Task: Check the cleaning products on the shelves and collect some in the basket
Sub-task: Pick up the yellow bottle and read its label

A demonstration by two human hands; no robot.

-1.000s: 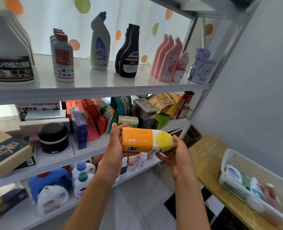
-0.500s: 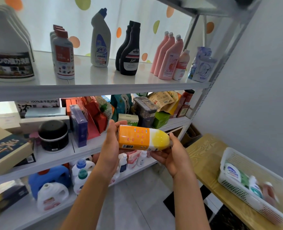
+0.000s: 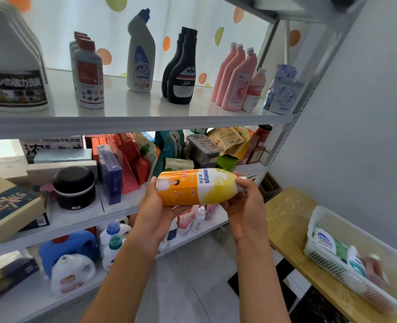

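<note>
Nearest to the camera, the two forearms reach forward and the hands hold one orange and yellow bottle [image 3: 196, 187] on its side, in the air in front of the middle shelf [image 3: 76, 220]. The left hand [image 3: 156, 212] cups the orange bottom end, with the thumb curled up against it. The right hand [image 3: 245, 207] wraps the yellow neck end, its fingers curled round the cap side. The label faces up toward the camera, so I judge the step in hand is the checking of this product.

At the near right, a white basket [image 3: 318, 231] stands on a wooden table [image 3: 286, 220] and already holds some bottles. The next move probably needs the bottle carried right and down into this basket, or else back to a shelf.

Farther, the top shelf [image 3: 134, 117] carries upright cleaning bottles, among them pink bottles [image 3: 237, 80] at the right.
</note>
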